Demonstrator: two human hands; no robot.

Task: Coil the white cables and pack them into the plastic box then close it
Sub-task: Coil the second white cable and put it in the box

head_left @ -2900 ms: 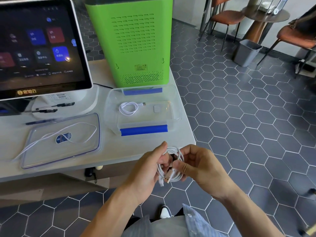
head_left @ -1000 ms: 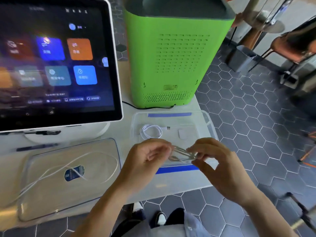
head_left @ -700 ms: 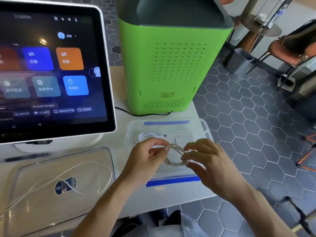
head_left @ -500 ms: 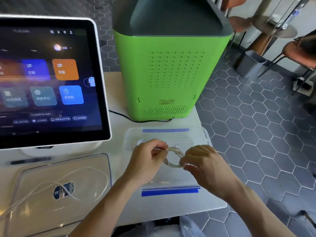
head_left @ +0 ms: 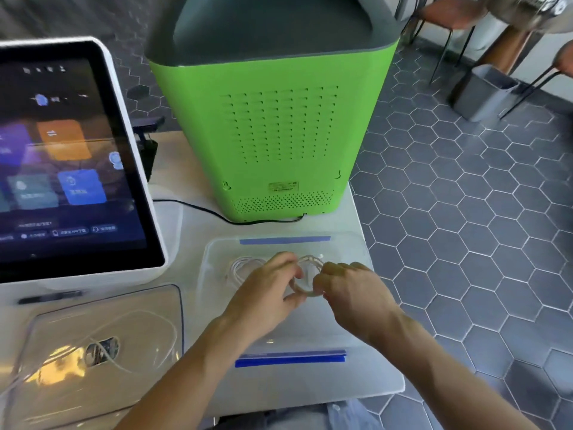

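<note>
A clear plastic box (head_left: pixel 353 308) with blue clasps on its near and far sides stands open on the white table. My left hand (head_left: pixel 263 293) and my right hand (head_left: pixel 350 290) are both down inside it, each pinching one side of a coiled white cable (head_left: pixel 305 276). Another coiled white cable (head_left: pixel 240 266) lies in the box, left of my left hand. The clear lid (head_left: pixel 55 395) lies flat to the left. An uncoiled white cable (head_left: pixel 136 324) is draped loosely over the lid.
A green machine (head_left: pixel 273 128) stands right behind the box, its black cord (head_left: pixel 217 214) running along the table. A touchscreen terminal (head_left: pixel 71 162) fills the left. The table edge (head_left: pixel 400 386) runs just right of the box. A bin (head_left: pixel 480 91) and chairs stand on the tiled floor.
Both hands carried the coiled cable from in front of the table forward and down into the open box. My view moved closer over the table.
</note>
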